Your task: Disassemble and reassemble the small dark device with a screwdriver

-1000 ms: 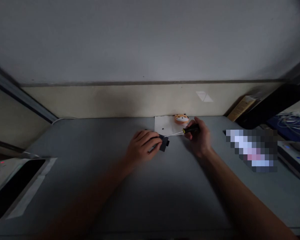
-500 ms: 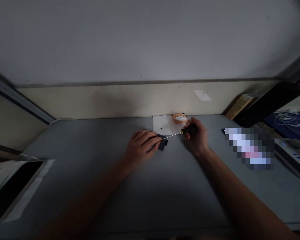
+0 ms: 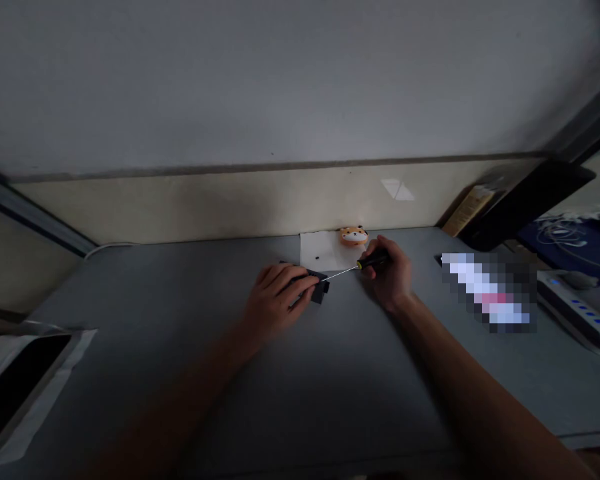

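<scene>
My left hand (image 3: 280,297) grips a dark flat part (image 3: 319,292) on the grey table, its fingers over the part's top and covering most of it. My right hand (image 3: 391,270) is closed around the black handle of a screwdriver (image 3: 375,259) with a yellow collar. The thin shaft slants down to the left, and its tip meets the part beside my left fingertips. Behind the hands, a white paper (image 3: 325,248) bears a tiny black piece (image 3: 317,258). An orange animal-faced object (image 3: 354,235) stands at the paper's right side.
At the right lie a blurred-out device (image 3: 485,290) and a power strip (image 3: 575,313). A box (image 3: 469,210) and a black panel (image 3: 527,203) lean in the back right corner. At the left edge is a dark flat object (image 3: 25,380) on white sheets. A pale wall closes the back.
The whole view has shifted slightly, so things appear a little further left. Both hands keep their hold, with the screwdriver tip still at the dark part.
</scene>
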`<state>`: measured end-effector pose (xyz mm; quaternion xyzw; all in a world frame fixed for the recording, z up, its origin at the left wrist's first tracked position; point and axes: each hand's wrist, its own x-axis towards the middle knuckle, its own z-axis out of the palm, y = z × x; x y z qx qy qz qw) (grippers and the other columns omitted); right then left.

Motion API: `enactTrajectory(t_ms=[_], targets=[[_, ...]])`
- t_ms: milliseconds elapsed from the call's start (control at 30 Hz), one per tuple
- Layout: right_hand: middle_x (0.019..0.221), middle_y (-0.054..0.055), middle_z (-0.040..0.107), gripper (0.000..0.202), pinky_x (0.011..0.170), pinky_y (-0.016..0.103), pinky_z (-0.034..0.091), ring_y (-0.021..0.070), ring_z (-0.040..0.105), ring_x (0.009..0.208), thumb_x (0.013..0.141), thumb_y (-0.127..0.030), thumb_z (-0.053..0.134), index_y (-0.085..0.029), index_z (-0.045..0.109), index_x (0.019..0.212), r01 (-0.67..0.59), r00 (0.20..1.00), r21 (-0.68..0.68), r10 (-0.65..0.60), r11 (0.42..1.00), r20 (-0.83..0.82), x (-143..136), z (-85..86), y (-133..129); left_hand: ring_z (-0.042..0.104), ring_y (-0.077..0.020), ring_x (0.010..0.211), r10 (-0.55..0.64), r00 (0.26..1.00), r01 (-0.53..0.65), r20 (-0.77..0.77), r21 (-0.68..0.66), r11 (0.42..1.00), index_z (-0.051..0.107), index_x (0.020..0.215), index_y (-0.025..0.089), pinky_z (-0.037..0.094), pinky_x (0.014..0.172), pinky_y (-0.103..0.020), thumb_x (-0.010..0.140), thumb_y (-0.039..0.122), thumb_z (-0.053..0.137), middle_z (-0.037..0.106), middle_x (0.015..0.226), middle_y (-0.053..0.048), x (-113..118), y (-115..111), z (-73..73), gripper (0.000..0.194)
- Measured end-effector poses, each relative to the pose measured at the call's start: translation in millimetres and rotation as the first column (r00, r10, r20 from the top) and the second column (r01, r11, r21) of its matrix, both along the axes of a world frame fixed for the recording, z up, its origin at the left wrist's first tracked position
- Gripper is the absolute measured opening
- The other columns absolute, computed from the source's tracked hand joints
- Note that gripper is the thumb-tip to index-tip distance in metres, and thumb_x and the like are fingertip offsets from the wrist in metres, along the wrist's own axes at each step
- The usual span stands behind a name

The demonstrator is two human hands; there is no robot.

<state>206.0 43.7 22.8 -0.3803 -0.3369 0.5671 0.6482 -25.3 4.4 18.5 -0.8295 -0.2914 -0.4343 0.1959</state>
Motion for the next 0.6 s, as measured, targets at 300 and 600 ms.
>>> enactTrajectory(t_ms=[300,600], targets=[[0.056,-0.002,0.052,0.036,0.037,0.023,0.026,0.0086,0.04,0.046,0.075,-0.049,0.076,-0.021,0.061,0.058,0.017,1.0,0.012,-0.017,1.0,0.0,0.2,-0.1,-0.9,0.069,-0.0172,0.09,0.019,1.0,-0.019,-0.016,-0.019,1.0,0.069,0.103,0.023,0.05,0.084,-0.032,0.096,0.01,0.066,0.076,0.095,-0.001,-1.0,-1.1,-2.1,0.016],[0.055,-0.001,0.053,0.04,0.039,0.024,0.026,0.0085,0.039,0.043,0.077,-0.054,0.073,-0.021,0.059,0.058,-0.003,0.998,0.006,0.002,1.0,0.057,1.7,0.0,-1.8,0.068,-0.0189,0.092,0.032,0.998,-0.035,-0.048,-0.048,0.998,0.068,0.107,0.022,0.049,0.084,-0.033,0.096,0.01,0.067,0.075,0.096,-0.003,-1.2,-5.6,2.4,0.016]])
